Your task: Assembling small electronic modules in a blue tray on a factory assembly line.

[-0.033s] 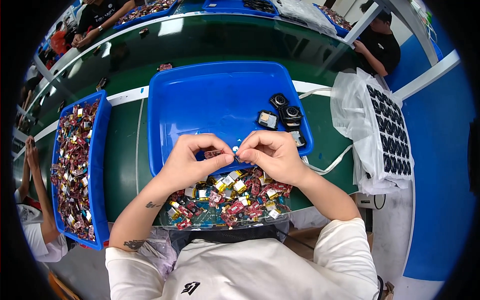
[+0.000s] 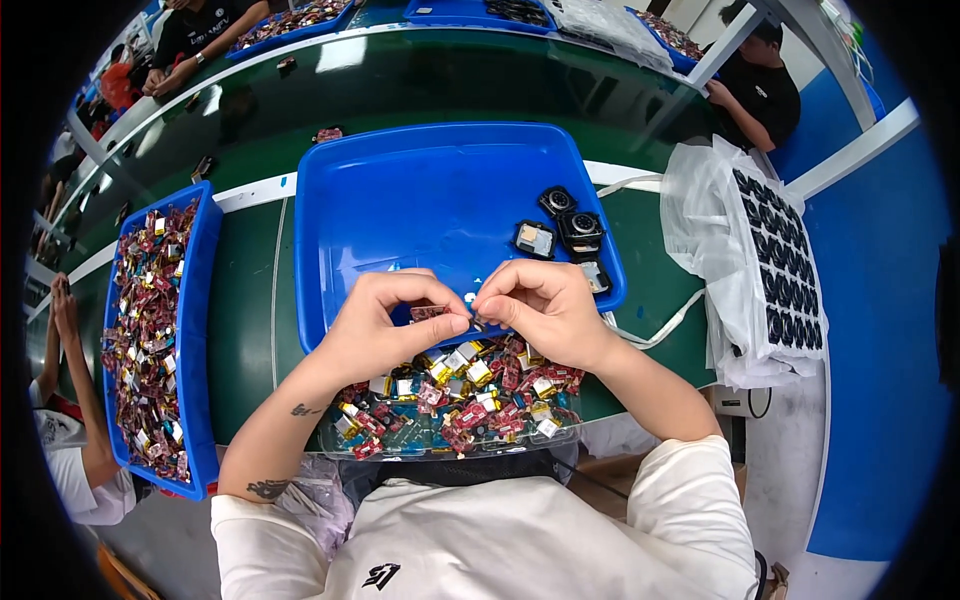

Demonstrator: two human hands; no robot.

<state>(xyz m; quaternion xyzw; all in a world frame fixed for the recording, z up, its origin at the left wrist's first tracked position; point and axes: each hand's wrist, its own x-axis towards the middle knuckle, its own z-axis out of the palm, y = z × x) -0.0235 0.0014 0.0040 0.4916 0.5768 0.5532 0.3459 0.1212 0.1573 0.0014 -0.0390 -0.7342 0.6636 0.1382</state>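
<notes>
- Presently, in the head view, the left hand (image 2: 375, 315) grips a red circuit board (image 2: 428, 313) between thumb and fingers, over the near part of the blue tray (image 2: 400, 210).
- Just beside it, the right hand (image 2: 555, 310) has thumb and forefinger closed in a pinch; what they hold is too small to tell.
- Nearer to the body, a clear container (image 2: 400, 457) carries many similar boards (image 2: 460, 437) and battery packs (image 2: 480, 373).
- As I judge it, the step in hand is fine two-handed work at this board; the next move calls for a steady left grip and gentle right fingers.
</notes>
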